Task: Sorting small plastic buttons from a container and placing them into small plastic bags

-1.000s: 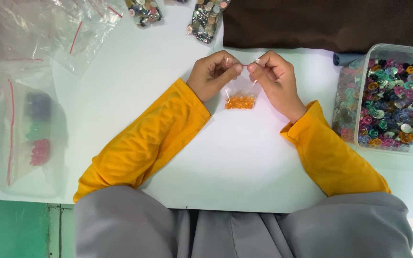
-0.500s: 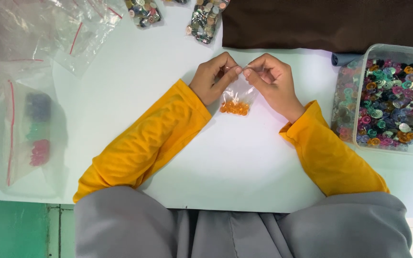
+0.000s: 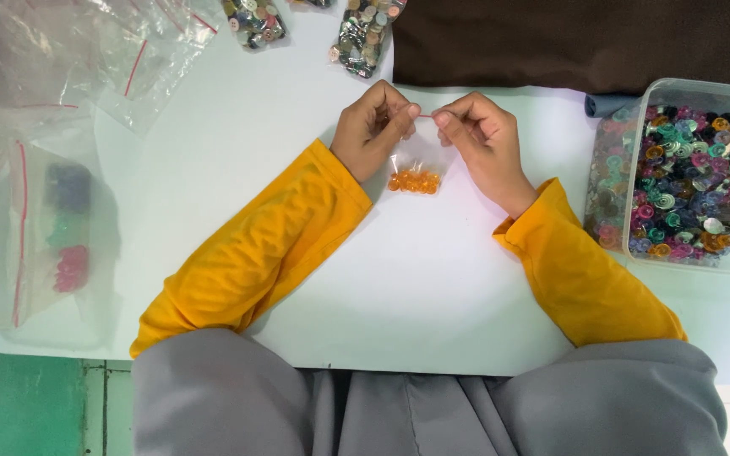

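A: What do you see on the far left?

B: I see big clear plastic bags (image 3: 40,203) lying flat on the white worktop (image 3: 433,287). They have thin red strips. One has blue, green and pink lumps inside, too blurry to name. Up top lie two small packets of mixed buttons (image 3: 314,21).

A: And the hands?

B: My left hand (image 3: 371,128) is pinched shut on the top edge of a tiny clear bag (image 3: 414,167). My right hand (image 3: 482,139) is pinched shut on the same edge, just beside it. The tips of both thumbs and first fingers press the red strip; the other fingers curl in.

A: Where is the bag?

B: It hangs between my two hands, in the middle of the worktop, with its bottom touching or nearly touching the top. Small round orange beads (image 3: 414,181) sit in the bottom.

A: How will it feel?

B: I think very light, thin, soft and a bit slippery. The beads look hard and smooth, and they could roll out. The top strip is the best place to hold.

A: And on the right?

B: A dark brown cloth (image 3: 576,38), soft and flat. Then a clear plastic tub (image 3: 703,262) full of little colourful round pieces.
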